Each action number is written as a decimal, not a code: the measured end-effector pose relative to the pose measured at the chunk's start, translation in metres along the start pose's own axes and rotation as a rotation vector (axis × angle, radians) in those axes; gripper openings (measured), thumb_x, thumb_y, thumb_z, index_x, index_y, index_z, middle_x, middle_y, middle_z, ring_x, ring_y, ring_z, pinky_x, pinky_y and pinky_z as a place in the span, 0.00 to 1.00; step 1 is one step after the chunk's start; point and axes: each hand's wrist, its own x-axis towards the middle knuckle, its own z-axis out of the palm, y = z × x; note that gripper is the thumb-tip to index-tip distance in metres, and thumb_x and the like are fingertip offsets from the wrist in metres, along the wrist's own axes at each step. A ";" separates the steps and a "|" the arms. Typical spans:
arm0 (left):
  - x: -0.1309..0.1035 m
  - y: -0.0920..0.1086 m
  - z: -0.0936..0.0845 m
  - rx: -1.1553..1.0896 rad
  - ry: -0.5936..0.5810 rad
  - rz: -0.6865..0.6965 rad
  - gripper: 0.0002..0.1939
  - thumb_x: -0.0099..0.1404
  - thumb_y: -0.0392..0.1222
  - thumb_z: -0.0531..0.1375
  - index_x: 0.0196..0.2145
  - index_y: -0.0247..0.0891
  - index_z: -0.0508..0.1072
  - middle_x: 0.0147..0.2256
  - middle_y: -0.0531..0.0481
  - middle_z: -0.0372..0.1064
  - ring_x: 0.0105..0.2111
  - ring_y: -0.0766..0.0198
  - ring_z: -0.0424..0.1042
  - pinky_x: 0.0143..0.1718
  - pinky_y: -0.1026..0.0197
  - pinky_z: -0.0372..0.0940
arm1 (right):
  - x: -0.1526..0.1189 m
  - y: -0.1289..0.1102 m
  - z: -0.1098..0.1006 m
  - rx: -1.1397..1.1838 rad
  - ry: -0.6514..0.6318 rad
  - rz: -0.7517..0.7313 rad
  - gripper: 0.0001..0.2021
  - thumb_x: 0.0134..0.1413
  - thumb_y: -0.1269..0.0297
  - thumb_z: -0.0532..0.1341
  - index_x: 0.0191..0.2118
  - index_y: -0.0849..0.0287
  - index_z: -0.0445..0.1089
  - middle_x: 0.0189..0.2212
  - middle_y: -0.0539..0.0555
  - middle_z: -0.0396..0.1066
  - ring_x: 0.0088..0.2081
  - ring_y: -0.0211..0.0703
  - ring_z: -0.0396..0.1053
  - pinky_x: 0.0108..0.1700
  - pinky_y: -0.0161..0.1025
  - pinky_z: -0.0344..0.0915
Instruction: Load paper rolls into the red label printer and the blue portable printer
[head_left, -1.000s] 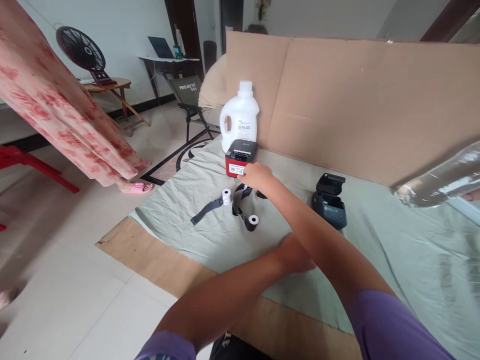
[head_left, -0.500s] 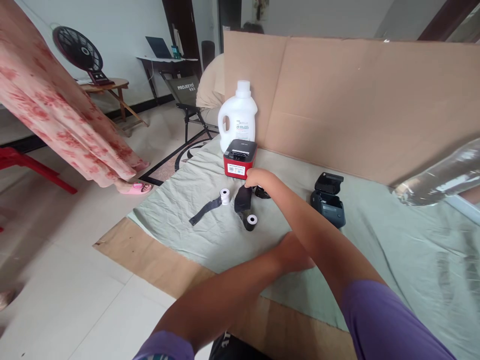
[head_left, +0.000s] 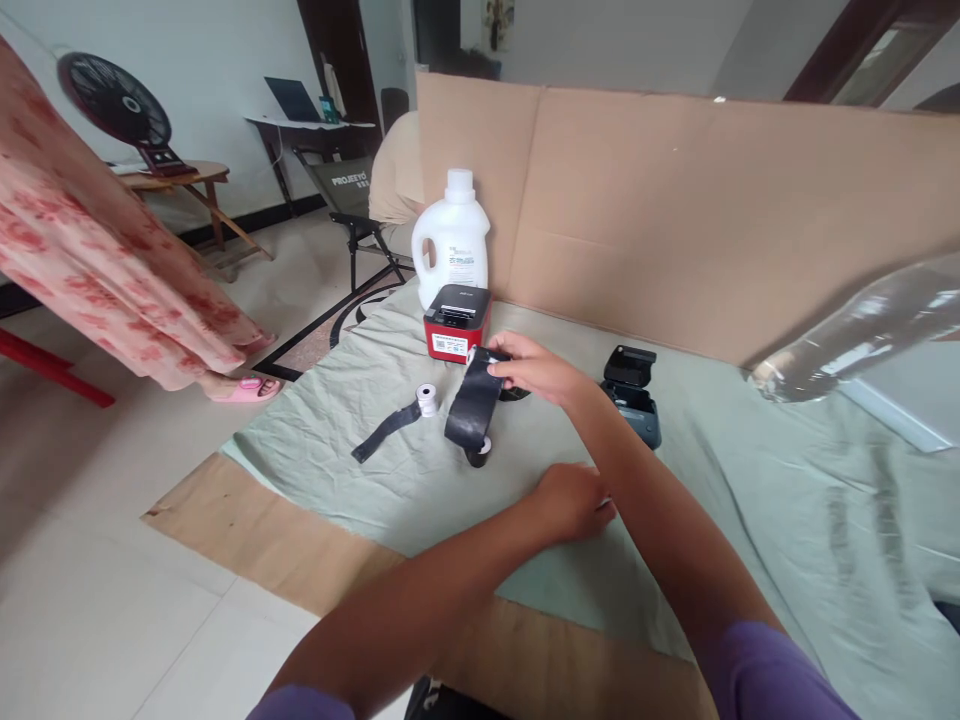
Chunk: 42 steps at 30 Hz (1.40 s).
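Note:
My right hand (head_left: 534,368) pinches the free end of a black paper strip (head_left: 472,405), holding it up off the cloth. The strip curves down to a small paper roll (head_left: 480,453) lying on the cloth. Closer to me, my left hand (head_left: 574,500) rests low over the cloth with curled fingers; a sliver of something pale shows at its fingertips, too small to name. A second, white paper roll (head_left: 427,400) stands to the left, with its dark strip (head_left: 386,432) unrolled on the cloth. Behind my right hand lies a black object (head_left: 514,394), partly hidden.
A red and black receipt printer (head_left: 457,322) stands before a white jug (head_left: 451,240). On the right is a dark portable printer (head_left: 634,395) with its lid up, partly behind my right forearm. Cardboard (head_left: 637,200) walls the back. A person in a pink floral garment (head_left: 127,260) stands left.
My right hand has lifted the black strip's end and drawn it toward me, tilting the strip up. My left hand has shifted slightly. The whole view has swung a little to the right.

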 end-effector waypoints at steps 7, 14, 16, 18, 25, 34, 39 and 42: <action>-0.003 -0.001 0.002 0.139 0.056 0.105 0.10 0.70 0.45 0.53 0.40 0.39 0.72 0.37 0.48 0.75 0.40 0.57 0.74 0.37 0.58 0.64 | -0.114 0.009 -0.049 0.601 -0.006 0.059 0.19 0.46 0.57 0.71 0.43 0.55 0.69 0.37 0.51 0.69 0.35 0.39 0.67 0.35 0.36 0.65; -0.004 0.027 0.006 0.107 0.079 0.393 0.09 0.71 0.40 0.52 0.38 0.39 0.72 0.35 0.51 0.75 0.35 0.63 0.72 0.34 0.60 0.60 | -0.151 -0.005 -0.103 0.423 0.246 -0.028 0.14 0.47 0.61 0.71 0.40 0.56 0.71 0.34 0.50 0.69 0.33 0.37 0.65 0.34 0.36 0.64; 0.004 0.046 0.015 0.116 0.060 0.558 0.10 0.71 0.41 0.52 0.36 0.38 0.72 0.32 0.52 0.74 0.34 0.63 0.71 0.33 0.59 0.59 | -0.157 -0.007 -0.115 0.262 0.316 -0.044 0.13 0.50 0.57 0.69 0.40 0.55 0.72 0.35 0.51 0.70 0.35 0.39 0.66 0.36 0.38 0.64; 0.014 0.068 0.031 0.120 0.025 0.714 0.11 0.71 0.44 0.52 0.35 0.39 0.71 0.31 0.52 0.73 0.33 0.63 0.70 0.32 0.57 0.58 | -0.166 -0.011 -0.124 0.047 0.387 -0.039 0.13 0.52 0.56 0.67 0.41 0.55 0.73 0.35 0.51 0.71 0.36 0.41 0.67 0.38 0.39 0.64; 0.027 0.101 0.075 0.058 -0.023 0.818 0.12 0.70 0.49 0.55 0.38 0.38 0.70 0.38 0.50 0.73 0.39 0.60 0.69 0.38 0.54 0.59 | -0.207 -0.017 -0.154 -0.095 0.315 -0.145 0.24 0.46 0.45 0.69 0.46 0.52 0.73 0.37 0.56 0.74 0.40 0.50 0.71 0.40 0.46 0.66; 0.019 0.087 0.078 0.080 -0.020 0.844 0.11 0.68 0.49 0.57 0.40 0.38 0.72 0.43 0.46 0.70 0.43 0.58 0.67 0.42 0.53 0.59 | -0.161 0.048 -0.182 -0.280 0.377 -0.057 0.17 0.51 0.54 0.65 0.46 0.55 0.72 0.43 0.55 0.75 0.44 0.49 0.71 0.47 0.47 0.66; 0.020 0.087 0.077 0.060 -0.055 0.810 0.12 0.69 0.49 0.56 0.40 0.39 0.73 0.43 0.46 0.71 0.43 0.58 0.66 0.43 0.54 0.58 | -0.135 0.070 -0.170 -0.648 0.464 -0.023 0.11 0.56 0.69 0.57 0.44 0.58 0.72 0.45 0.55 0.75 0.47 0.46 0.69 0.52 0.46 0.63; 0.021 0.086 0.076 0.038 -0.062 0.793 0.12 0.69 0.49 0.56 0.40 0.40 0.74 0.43 0.47 0.72 0.43 0.58 0.66 0.45 0.53 0.58 | -0.130 0.076 -0.165 -0.808 0.485 -0.016 0.13 0.58 0.72 0.56 0.46 0.56 0.71 0.47 0.55 0.75 0.51 0.49 0.66 0.56 0.48 0.60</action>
